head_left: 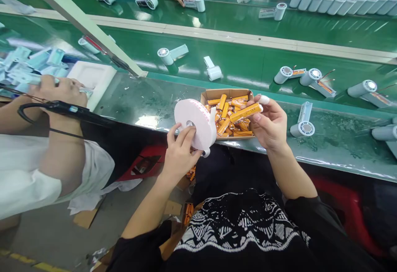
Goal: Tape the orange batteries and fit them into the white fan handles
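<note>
Left hand point(180, 153): closed around foam tape roll point(194, 122), soft, ring-shaped.
Right hand point(269, 124): gripping orange cylindrical cell point(245, 113), smooth.
Cardboard tray point(227, 95): shallow, holding more cells.

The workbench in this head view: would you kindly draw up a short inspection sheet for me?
Surface: green bench, flecked with white specks.
Job's things: orange cell; white tape roll; cardboard box of orange cells.
Clutter: cardboard scraps on the floor.
Grippers: left hand holds the roll; right hand holds the cell.
Cables: black cord at the co-worker's arm.
Surroundings: white cylinders on green belts; co-worker's hand at left.
</note>
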A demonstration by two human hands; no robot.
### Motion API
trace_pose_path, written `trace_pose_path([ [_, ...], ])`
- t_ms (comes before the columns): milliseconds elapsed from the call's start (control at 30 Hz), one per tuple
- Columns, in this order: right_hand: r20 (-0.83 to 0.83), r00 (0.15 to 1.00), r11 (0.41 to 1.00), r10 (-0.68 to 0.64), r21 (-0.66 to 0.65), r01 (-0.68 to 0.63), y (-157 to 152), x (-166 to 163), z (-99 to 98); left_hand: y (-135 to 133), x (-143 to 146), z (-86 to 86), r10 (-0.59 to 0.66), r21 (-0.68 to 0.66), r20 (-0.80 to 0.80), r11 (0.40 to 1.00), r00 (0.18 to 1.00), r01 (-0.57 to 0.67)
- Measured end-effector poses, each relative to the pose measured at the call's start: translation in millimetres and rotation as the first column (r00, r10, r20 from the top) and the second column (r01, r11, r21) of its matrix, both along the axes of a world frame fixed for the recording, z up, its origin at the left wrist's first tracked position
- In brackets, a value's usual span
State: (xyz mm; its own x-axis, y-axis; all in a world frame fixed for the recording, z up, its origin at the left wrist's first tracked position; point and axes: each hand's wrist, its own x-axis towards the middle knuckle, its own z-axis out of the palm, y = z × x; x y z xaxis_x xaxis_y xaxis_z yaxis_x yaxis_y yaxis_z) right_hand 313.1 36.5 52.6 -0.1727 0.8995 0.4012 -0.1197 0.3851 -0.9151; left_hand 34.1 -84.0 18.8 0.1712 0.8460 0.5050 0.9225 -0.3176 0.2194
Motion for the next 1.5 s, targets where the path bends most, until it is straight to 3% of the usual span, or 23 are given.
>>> trace_pose_path([
  [100, 0.038, 0.99, 0.968, -0.137, 0.218, 0.125, -7.1, -1.1, -3.9, -2.6, 8.1, 4.1, -0.015, -0.017, -0.016, 1.0, 1.0, 0.015],
  [233, 0.216, 0.897, 0.807, -0.385, 0.551, 0.213, -3.4, 6.2, -21.1, -8.5, 14.1, 8.5, -0.037, -0.12, 0.011, 0.992, 0.999, 0.038],
  [333, 0.268, 0.847, 0.734, -0.458, 0.652, 0.19, -1.8, 17.4, -31.5, -11.4, 15.1, 8.8, -0.064, -0.157, 0.04, 0.985, 0.997, 0.07],
  [433, 0.283, 0.866, 0.697, -0.412, 0.711, 0.099, -5.5, 28.4, -36.7, -12.6, 16.1, 8.4, -0.079, -0.167, 0.058, 0.982, 0.995, 0.087],
  [533, 0.185, 0.924, 0.651, -0.334, 0.754, 0.085, -10.6, 34.3, -43.4, -13.4, 19.1, 9.3, -0.082, -0.188, 0.057, 0.978, 0.995, 0.091],
  [700, 0.209, 0.952, 0.74, -0.224, 0.672, 0.027, -14.8, 34.7, -61.3, -14.9, 25.9, 12.9, -0.083, -0.217, 0.051, 0.972, 0.995, 0.092],
  [833, 0.313, 0.929, 0.713, -0.2, 0.697, -0.081, -13.6, 35.7, -70.3, -16.0, 29.9, 15.8, -0.101, -0.197, 0.051, 0.974, 0.994, 0.11],
  [1000, 0.41, 0.905, 0.682, -0.11, 0.693, -0.231, -14.4, 31.7, -64.7, -15.6, 34.2, 20.9, -0.138, -0.189, 0.029, 0.972, 0.99, 0.141],
  [1067, 0.352, 0.931, 0.64, -0.096, 0.738, -0.213, -18.4, 25.7, -58.2, -14.5, 34.4, 23.8, -0.137, -0.16, -0.007, 0.978, 0.991, 0.134],
  [1133, 0.263, 0.962, 0.646, -0.069, 0.747, -0.158, -25.3, 18.8, -51.9, -13.6, 32.5, 26.7, -0.126, -0.116, -0.054, 0.986, 0.991, 0.119],
  [1200, 0.159, 0.987, 0.762, -0.016, 0.641, -0.091, -34.1, 13.2, -47.5, -13.6, 28.9, 29.2, -0.1, -0.084, -0.101, 0.992, 0.99, 0.092],
  [1267, 0.051, 0.998, 0.933, 0.019, 0.359, -0.037, -41.9, 10.5, -44.4, -14.3, 24.7, 30.8, -0.064, -0.065, -0.131, 0.996, 0.989, 0.056],
  [1300, 0.012, 0.999, 0.983, 0.04, 0.18, -0.042, -44.2, 10.3, -42.8, -14.7, 22.9, 31.4, -0.051, -0.057, -0.141, 0.997, 0.989, 0.043],
  [1333, -0.01, 0.998, 0.998, 0.068, 0.012, -0.068, -44.9, 10.9, -40.9, -14.9, 21.6, 31.8, -0.044, -0.051, -0.152, 0.998, 0.987, 0.036],
  [1400, -0.009, 0.989, 0.959, 0.145, -0.246, -0.142, -41.3, 13.1, -35.7, -14.4, 21.1, 32.8, -0.039, -0.036, -0.184, 0.999, 0.982, 0.033],
  [1500, -0.022, 0.985, 0.888, 0.172, -0.43, -0.164, -28.7, 15.9, -26.0, -10.8, 26.4, 34.4, -0.031, 0.011, -0.233, 0.999, 0.972, 0.035],
])
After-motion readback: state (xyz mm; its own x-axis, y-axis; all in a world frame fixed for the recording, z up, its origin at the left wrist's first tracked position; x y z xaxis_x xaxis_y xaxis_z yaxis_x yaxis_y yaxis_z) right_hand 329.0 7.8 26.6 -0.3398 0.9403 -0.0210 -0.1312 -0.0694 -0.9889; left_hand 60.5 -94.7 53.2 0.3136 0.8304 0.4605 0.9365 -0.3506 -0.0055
